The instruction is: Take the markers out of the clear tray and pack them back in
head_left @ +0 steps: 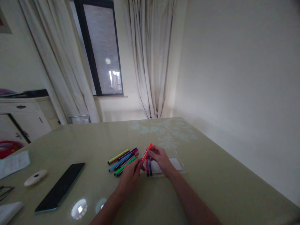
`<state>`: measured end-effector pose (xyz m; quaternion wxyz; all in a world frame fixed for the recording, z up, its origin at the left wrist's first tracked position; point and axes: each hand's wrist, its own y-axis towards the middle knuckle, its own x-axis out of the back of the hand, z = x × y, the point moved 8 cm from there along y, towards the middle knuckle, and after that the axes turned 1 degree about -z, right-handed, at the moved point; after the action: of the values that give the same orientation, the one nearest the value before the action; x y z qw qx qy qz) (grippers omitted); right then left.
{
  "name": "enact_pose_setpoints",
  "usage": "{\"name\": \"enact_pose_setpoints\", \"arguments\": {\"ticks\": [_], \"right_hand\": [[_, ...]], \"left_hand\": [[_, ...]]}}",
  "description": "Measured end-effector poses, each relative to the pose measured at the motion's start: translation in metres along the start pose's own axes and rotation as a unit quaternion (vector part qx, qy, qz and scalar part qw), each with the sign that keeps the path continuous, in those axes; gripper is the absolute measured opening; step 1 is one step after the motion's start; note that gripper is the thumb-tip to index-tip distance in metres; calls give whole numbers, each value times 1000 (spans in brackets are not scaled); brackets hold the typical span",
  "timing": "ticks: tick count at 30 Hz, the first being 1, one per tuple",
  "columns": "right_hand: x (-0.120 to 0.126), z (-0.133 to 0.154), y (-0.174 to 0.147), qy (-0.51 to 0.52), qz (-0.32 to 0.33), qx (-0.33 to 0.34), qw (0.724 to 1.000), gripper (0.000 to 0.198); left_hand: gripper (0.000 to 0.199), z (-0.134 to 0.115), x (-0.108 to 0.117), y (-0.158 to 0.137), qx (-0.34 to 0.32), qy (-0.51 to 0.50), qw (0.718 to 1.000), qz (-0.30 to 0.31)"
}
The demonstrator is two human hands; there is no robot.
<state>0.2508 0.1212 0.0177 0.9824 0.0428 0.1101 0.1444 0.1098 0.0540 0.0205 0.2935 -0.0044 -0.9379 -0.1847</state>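
Observation:
An orange-red marker [147, 152] is held at a slant between my two hands. My left hand [131, 171] is closed on its lower end, and my right hand [160, 158] pinches it nearer the upper end. Beneath my right hand lies a clear plastic case [182, 165] with a white sheet inside. A red marker [147, 168] and a blue marker [150, 168] lie side by side at the case's left end. Just left of my left hand, several loose markers [122, 162] in yellow, purple, blue, pink and green rest in a slanted pile.
A dark phone or tablet [61, 186] lies on the table [98, 143] to the left. Beyond it are a white oval object [35, 177], a pale sheet or packet [14, 163] and a thin black cable [6, 192]. A bare wall [234, 78] borders the table's right edge.

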Motion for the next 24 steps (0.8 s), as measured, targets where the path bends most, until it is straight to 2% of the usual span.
{"name": "enact_pose_setpoints", "arguments": {"ticks": [2, 4, 8, 10, 12, 15, 20, 24], "right_hand": [[-7, -2, -2, 4, 20, -6, 1000, 48], [-6, -1, 0, 1, 5, 1, 1000, 49], [20, 3, 6, -45, -87, 33, 995, 48], [34, 3, 8, -83, -110, 35, 990, 45], [42, 0, 9, -125, -103, 18, 987, 41], [46, -9, 8, -187, -81, -20, 979, 31], [38, -19, 4, -299, -66, -49, 951, 15], [37, -13, 2, -403, -87, -32, 911, 14]], "left_hand": [[45, -1, -4, -1, -4, 5, 1000, 10], [45, -3, -6, -3, -18, 22, 1000, 14], [34, -14, -18, -13, -107, 126, 985, 53], [39, -17, -29, -18, -143, 171, 970, 95], [41, -17, -35, -21, -152, 192, 962, 122], [39, -15, -37, -19, -138, 195, 962, 131], [43, -16, -36, -18, -142, 199, 962, 124], [42, -18, -38, -20, -152, 215, 956, 127]]}}
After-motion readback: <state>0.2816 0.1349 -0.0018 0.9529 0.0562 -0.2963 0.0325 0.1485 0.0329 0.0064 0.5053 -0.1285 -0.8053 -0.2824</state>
